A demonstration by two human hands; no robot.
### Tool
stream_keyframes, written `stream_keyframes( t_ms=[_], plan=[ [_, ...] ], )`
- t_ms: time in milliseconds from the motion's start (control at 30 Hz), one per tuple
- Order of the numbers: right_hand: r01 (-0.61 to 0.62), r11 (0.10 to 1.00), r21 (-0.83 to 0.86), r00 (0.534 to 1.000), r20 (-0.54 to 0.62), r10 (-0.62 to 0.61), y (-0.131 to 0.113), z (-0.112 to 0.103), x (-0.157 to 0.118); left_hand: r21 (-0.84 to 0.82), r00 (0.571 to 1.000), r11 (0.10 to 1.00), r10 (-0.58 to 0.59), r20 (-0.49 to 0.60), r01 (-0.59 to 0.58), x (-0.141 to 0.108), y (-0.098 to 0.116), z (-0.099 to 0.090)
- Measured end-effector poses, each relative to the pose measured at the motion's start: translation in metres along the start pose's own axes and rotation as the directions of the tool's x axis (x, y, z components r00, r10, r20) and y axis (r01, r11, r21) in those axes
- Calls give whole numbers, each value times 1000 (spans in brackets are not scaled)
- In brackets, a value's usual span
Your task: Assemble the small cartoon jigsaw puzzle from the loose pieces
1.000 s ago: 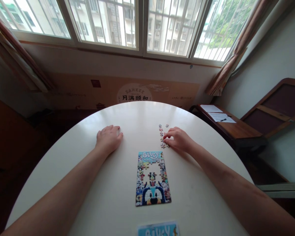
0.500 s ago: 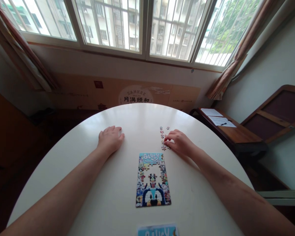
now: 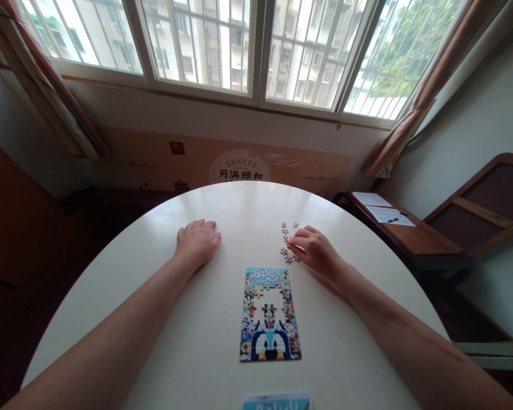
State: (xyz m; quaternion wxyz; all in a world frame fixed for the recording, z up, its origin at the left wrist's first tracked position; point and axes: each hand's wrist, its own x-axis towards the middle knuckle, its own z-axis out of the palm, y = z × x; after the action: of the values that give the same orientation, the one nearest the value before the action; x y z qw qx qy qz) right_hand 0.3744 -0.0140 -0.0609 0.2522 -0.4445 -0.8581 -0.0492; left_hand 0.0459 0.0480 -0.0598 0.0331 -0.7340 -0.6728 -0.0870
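Note:
My right hand (image 3: 313, 248) hovers at the loose jigsaw pieces (image 3: 285, 232), its thumb and forefinger pinched together. Whether a small piece sits between those fingertips is too small to make out. The pieces lie in a rough column, with a few just beside it. Below them is a partly filled jigsaw puzzle (image 3: 271, 341) in a tray with a blue "Bluey" heading. A pale gap shows in its upper middle, above a blue dog's face. My left hand (image 3: 196, 244) rests palm down on the table, fingers spread a little and holding nothing.
The round white table (image 3: 162, 341) carries everything. Another blue "Bluey" item (image 3: 277, 401) is cut off at the bottom edge. A wooden side table (image 3: 431, 239) with papers (image 3: 389, 216) stands at right. Beyond the table are a printed cardboard panel (image 3: 145, 154) and barred windows.
My right fingertips have closed tighter and lifted slightly from the pieces. One piece near them sits a little further left in the column. My left hand rests as before; the view shifted slightly.

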Motion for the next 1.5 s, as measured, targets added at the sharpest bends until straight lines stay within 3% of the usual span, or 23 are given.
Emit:
stream_keyframes(
  t_ms=[133, 467, 1033, 1500],
  plan=[
    [-51, 999, 18, 999, -1, 51, -5, 3, -1, -5, 1000, 1000, 3, -1, -3, -1, 1, -1],
    [-236, 971, 46, 966, 122, 229, -12, 7, 6, -26, 1000, 1000, -14, 3, 14, -1, 0, 3],
    [-190, 979, 73, 952, 258, 165, -5, 3, 18, -60, 1000, 998, -15, -4, 15, -3, 0, 3],
    [-274, 866, 419, 953, 239, 186, 5, 5, 12, -72, 1000, 997, -16, 1, 16, -2, 0, 3]
  ],
)
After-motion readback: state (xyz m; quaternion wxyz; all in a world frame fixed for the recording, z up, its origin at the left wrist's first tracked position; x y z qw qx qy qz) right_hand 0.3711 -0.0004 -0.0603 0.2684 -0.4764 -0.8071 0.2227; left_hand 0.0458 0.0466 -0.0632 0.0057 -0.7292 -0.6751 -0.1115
